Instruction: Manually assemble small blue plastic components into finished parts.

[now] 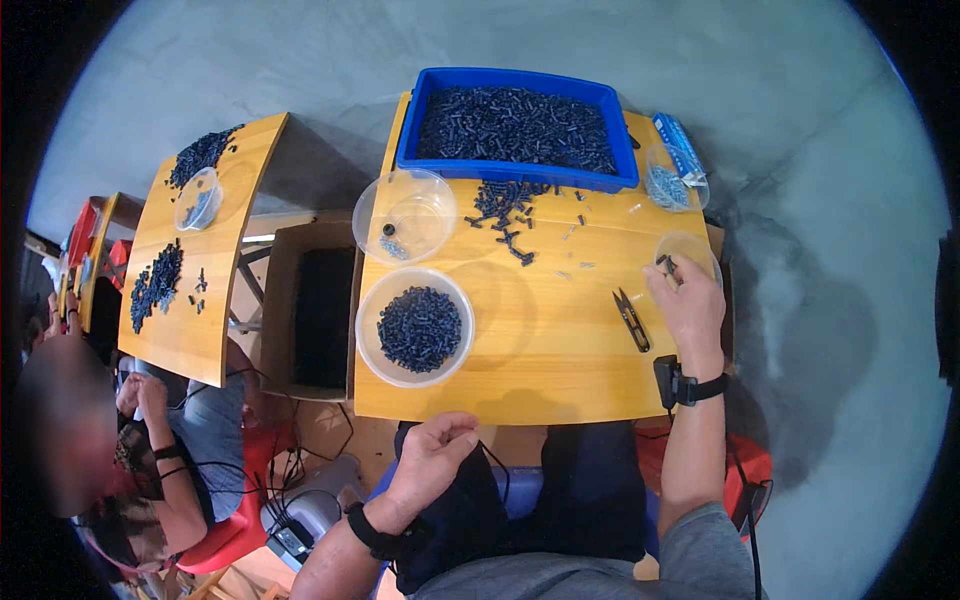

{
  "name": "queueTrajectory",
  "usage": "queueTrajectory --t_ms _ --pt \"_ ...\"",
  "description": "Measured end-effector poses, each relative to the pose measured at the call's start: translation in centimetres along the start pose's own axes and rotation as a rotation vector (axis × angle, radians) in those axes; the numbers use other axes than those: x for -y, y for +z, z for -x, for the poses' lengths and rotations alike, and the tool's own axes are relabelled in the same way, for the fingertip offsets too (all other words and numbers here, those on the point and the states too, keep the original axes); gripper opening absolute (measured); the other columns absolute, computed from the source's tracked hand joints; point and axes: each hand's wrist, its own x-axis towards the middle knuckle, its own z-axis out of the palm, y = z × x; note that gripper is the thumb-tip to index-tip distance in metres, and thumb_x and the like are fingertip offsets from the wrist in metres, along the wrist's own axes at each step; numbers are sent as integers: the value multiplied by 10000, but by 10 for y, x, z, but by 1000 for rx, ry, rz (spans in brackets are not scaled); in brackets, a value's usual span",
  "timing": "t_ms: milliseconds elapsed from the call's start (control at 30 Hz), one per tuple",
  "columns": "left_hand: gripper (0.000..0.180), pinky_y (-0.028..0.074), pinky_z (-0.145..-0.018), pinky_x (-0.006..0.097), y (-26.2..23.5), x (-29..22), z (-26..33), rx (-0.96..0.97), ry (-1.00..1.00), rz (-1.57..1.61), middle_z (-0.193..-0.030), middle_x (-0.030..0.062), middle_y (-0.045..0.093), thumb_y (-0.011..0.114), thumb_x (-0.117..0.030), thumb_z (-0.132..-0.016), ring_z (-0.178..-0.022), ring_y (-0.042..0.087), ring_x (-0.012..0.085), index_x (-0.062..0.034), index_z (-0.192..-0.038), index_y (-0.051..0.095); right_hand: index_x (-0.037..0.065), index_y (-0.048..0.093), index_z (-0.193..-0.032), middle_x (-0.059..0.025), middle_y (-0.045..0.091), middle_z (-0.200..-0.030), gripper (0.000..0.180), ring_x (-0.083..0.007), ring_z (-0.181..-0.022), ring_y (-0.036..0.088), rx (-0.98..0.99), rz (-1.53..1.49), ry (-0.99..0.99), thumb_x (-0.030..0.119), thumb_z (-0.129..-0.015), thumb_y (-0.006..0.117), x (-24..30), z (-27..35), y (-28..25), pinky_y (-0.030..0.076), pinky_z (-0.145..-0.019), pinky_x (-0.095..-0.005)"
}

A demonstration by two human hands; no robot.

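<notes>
My right hand (692,305) is closed on a small dark cylindrical part (668,265), above a clear plastic bowl (690,240) at the table's right side. Just in front of the table's near edge, my left hand (435,462) is closed in a pinch; what its fingers hold, if anything, I cannot make out. Beyond it on the table stands a round tub (366,345) containing many small dark parts (420,330). Black thread snips (632,320) lie to the left of my right wrist.
A blue tray (520,176) heaped with dark parts stands at the far edge, with loose parts (510,205) spilling before it. A clear tub (410,205) stands left; silvery pieces fill another container (668,188) far right. A co-worker (165,440) sits left at another table (195,345).
</notes>
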Motion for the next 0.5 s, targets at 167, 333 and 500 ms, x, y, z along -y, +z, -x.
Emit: queueTrajectory --t_ms 167,333,500 --pt "239 494 -786 261 -5 5 0 -46 5 -35 -932 104 661 615 -49 -847 -864 623 144 56 -1061 606 46 633 -915 -162 604 -835 161 -337 -775 602 43 -284 -496 136 -783 650 38 7 35 474 -648 -421" --pt "245 495 -779 263 -5 5 -3 -23 1 -35 -927 106 662 626 -57 -840 -857 624 144 56 -1057 608 59 639 -973 -156 593 -839 225 -341 -764 597 173 -152 -669 17 -783 526 71 -3 82 480 -660 -418" --pt "223 480 -816 257 -7 7 -3 -15 -32 -90 -982 87 656 613 -36 -852 -898 610 135 47 -1059 605 65 651 -967 -161 574 -821 238 -341 -757 588 251 -7 -675 14 -796 493 83 -12 97 472 -668 -428"
